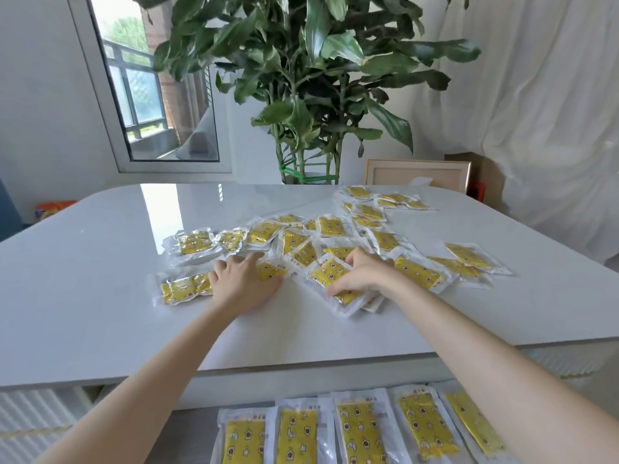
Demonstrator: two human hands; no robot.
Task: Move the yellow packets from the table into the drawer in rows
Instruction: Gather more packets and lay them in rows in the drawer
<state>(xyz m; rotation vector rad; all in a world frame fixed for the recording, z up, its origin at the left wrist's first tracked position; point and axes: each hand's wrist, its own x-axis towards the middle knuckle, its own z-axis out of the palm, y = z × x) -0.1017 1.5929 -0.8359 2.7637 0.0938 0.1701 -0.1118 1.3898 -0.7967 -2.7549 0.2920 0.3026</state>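
Where fingers (338, 289) curl, yellow packet (330, 277).

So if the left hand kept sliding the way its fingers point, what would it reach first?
Probably the yellow packets lying just beyond the left hand, whose fingertips point away across the table; the gap looks small, though depth is unclear.

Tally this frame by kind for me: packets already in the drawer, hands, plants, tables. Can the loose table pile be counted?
Drawer packets: 5 showing
Hands: 2 (left hand, right hand)
Plant: 1
Table: 1
Total: 9
Table packets: overlapping, no sure count, left out of the total.
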